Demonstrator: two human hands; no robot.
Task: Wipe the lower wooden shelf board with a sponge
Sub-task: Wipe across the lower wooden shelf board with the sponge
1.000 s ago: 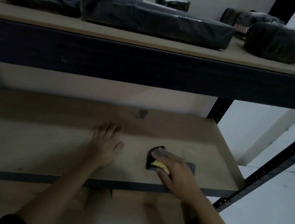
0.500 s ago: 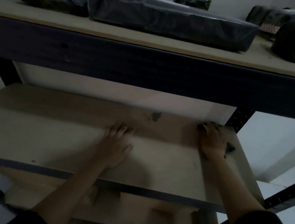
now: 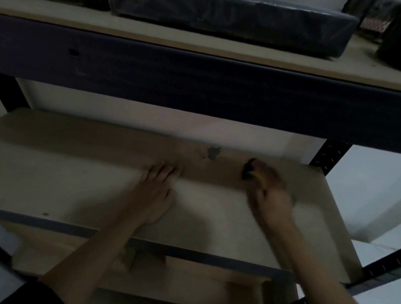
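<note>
The lower wooden shelf board [image 3: 62, 176] spans the middle of the view, light brown with a dark stain [image 3: 213, 152] near its back edge. My left hand [image 3: 156, 192] lies flat on the board near its middle, fingers straight and pointing to the back. My right hand [image 3: 270, 192], blurred by motion, grips a sponge [image 3: 250, 172] with a dark side and a bit of yellow showing. The sponge is pressed on the board toward the back, right of the stain. My fingers cover most of it.
The upper shelf [image 3: 212, 45] with its dark metal beam [image 3: 205, 83] hangs over the back of the board and carries several black wrapped parcels [image 3: 228, 10]. Black metal uprights [image 3: 331, 155] stand at the corners. Wooden boards [image 3: 146, 280] lie below the lower shelf.
My right hand swept the sponge from the front of the board to the back right corner, then leftward toward the stain. My left hand stayed flat in place.
</note>
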